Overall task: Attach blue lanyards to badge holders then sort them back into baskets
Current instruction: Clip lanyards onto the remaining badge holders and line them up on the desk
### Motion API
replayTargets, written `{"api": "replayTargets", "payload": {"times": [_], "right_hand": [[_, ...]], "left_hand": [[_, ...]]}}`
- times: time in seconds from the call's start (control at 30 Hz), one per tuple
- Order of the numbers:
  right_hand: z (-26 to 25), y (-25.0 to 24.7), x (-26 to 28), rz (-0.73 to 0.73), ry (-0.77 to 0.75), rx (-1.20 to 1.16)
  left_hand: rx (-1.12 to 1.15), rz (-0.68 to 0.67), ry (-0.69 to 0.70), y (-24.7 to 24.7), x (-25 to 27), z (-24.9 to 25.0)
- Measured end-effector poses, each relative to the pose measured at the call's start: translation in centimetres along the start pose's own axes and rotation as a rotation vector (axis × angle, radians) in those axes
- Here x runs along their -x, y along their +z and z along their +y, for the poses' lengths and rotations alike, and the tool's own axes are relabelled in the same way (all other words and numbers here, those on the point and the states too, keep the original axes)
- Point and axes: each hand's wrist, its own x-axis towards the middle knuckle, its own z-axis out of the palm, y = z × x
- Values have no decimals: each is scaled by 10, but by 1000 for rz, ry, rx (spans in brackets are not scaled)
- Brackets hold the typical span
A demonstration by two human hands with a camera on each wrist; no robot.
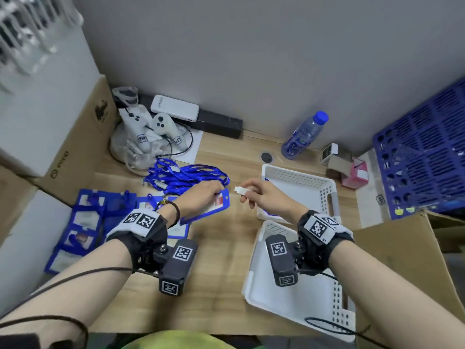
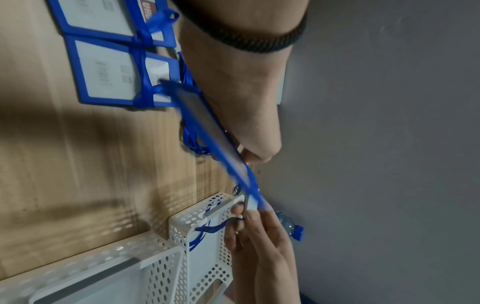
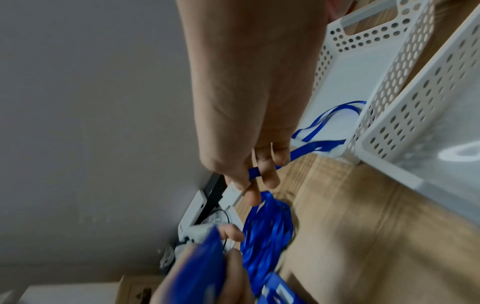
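My left hand point(image 1: 216, 195) grips a blue badge holder point(image 1: 214, 206) by its top end, lifted above the wooden table. My right hand point(image 1: 246, 193) pinches the white clip point(image 1: 241, 190) of a blue lanyard just right of the holder, a small gap apart. In the right wrist view the lanyard strap point(image 3: 319, 144) trails from my fingers point(image 3: 270, 176) into the far white basket point(image 3: 363, 37). The left wrist view shows the holder point(image 2: 213, 131) edge-on, its tip near the clip point(image 2: 250, 203). A pile of loose blue lanyards point(image 1: 186, 176) lies behind my left hand.
Several blue badge holders point(image 1: 85, 222) lie at the table's left. Two white perforated baskets stand at the right, far point(image 1: 324, 187) and near point(image 1: 337, 298). A water bottle point(image 1: 303, 136), small boxes point(image 1: 347, 167), a blue crate point(image 1: 427, 152), white controllers point(image 1: 151, 127) and cardboard boxes point(image 1: 80, 137) ring the table.
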Motion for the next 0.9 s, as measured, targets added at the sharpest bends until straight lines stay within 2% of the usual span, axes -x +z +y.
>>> {"api": "replayTargets", "payload": {"times": [0.13, 0.27, 0.5, 0.77, 0.9], "right_hand": [[-18, 23, 0, 82, -93, 34], [-33, 43, -5, 147, -157, 158], [-50, 61, -4, 119, -160, 174], [-65, 71, -6, 176, -318, 329], [-64, 71, -7, 129, -227, 341]], "left_hand": [[159, -14, -11, -11, 27, -2], [198, -28, 13, -20, 45, -5], [263, 26, 75, -36, 60, -22], [347, -39, -9, -41, 71, -18], [356, -23, 29, -41, 71, -20]]}}
